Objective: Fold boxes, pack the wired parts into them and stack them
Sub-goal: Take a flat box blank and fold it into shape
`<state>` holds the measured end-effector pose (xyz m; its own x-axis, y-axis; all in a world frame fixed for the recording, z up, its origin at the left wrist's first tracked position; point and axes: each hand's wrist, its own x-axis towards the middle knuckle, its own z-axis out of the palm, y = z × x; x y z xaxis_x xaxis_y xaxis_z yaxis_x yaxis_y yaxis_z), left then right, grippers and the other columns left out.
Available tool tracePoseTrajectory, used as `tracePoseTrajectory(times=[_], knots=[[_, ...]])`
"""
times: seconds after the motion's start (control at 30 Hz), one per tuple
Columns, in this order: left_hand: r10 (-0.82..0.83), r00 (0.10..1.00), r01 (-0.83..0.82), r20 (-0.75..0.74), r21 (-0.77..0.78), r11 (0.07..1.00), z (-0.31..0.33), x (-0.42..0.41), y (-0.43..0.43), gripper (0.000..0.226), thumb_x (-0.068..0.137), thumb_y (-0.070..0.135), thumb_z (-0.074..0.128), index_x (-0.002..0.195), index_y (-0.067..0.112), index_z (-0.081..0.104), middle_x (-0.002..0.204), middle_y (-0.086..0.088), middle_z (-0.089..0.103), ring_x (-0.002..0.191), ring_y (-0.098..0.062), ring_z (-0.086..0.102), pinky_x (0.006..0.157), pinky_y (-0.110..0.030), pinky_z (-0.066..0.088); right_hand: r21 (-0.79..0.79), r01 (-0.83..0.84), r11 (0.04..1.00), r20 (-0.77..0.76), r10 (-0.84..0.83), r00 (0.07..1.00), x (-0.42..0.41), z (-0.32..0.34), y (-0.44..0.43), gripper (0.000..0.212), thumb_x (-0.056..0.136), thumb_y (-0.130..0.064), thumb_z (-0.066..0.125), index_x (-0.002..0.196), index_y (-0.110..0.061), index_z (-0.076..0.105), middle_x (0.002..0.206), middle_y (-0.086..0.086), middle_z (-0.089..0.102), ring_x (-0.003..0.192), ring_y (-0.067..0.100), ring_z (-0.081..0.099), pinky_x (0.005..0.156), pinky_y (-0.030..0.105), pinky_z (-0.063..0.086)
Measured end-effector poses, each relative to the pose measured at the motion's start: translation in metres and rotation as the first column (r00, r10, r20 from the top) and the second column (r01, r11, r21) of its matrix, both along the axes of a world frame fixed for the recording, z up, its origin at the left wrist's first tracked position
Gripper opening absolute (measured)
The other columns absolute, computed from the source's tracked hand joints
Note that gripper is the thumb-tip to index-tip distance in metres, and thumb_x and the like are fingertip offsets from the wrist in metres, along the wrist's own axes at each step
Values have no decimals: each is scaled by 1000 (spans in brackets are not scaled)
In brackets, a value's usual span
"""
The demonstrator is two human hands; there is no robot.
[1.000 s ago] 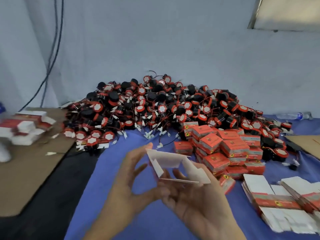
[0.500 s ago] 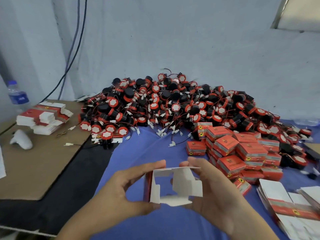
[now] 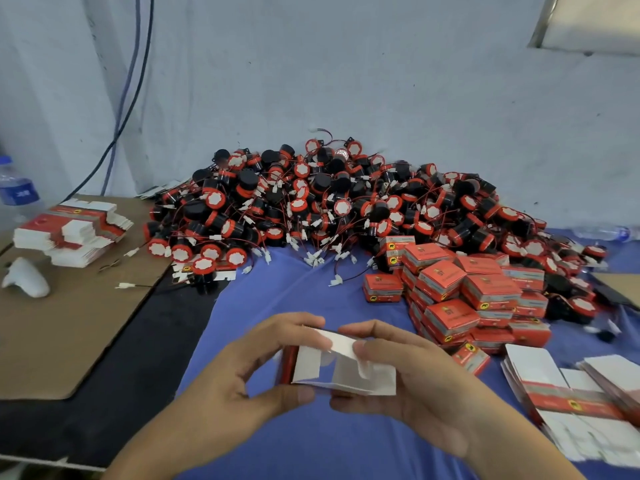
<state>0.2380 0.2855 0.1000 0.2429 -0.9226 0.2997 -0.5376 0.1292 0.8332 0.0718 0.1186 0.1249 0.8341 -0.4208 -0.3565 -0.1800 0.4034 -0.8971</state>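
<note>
A small half-folded box (image 3: 341, 370), white inside and red outside, is held over the blue cloth between both hands. My left hand (image 3: 242, 382) grips its left end, thumb below and fingers on top. My right hand (image 3: 412, 382) pinches its white flaps from the right. A big heap of black and red wired parts (image 3: 346, 206) lies against the wall behind. Several closed red boxes (image 3: 464, 299) are piled to the right of my hands.
Flat unfolded boxes lie in a stack at the lower right (image 3: 581, 403) and another on the cardboard sheet at the left (image 3: 72, 233). A white object (image 3: 26, 277) and a water bottle (image 3: 17, 192) stand at the far left. A second bottle (image 3: 606, 233) lies by the wall.
The box has been pressed flatter as both hands closed its flaps inward. The hands came closer together, and the view shifted slightly left.
</note>
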Motion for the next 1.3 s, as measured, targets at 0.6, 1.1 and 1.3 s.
tracePoseTrajectory(times=[0.6, 1.1, 1.3], knots=[[177, 940, -215, -292, -105, 971, -33, -24, -26, 32, 88, 45, 74, 119, 49, 66, 132, 20, 64, 127, 1, 55, 97, -14, 49, -591, -5, 807, -68, -44, 997, 6, -26, 13, 26, 100, -21, 56, 95, -41, 72, 95, -13, 67, 84, 18, 67, 60, 19, 54], [125, 768, -248, -628, -111, 962, -43, -21, -18, 47, 75, 42, 76, 120, 28, 68, 125, 1, 69, 115, -19, 65, 87, -33, 58, 36, -55, 998, 319, 41, 947, -14, -20, -1, 44, 90, -20, 69, 132, -30, 66, 137, 2, 65, 129, 22, 59, 97, 44, 55], [167, 874, -265, -457, -160, 951, -34, -33, -20, 36, 84, 32, 71, 120, 32, 67, 119, 4, 68, 103, -17, 66, 79, -24, 56, -222, 81, 972, 351, 2, 936, -6, -37, 11, 35, 82, -13, 75, 111, -29, 66, 122, 2, 71, 112, 21, 69, 83, 38, 60]])
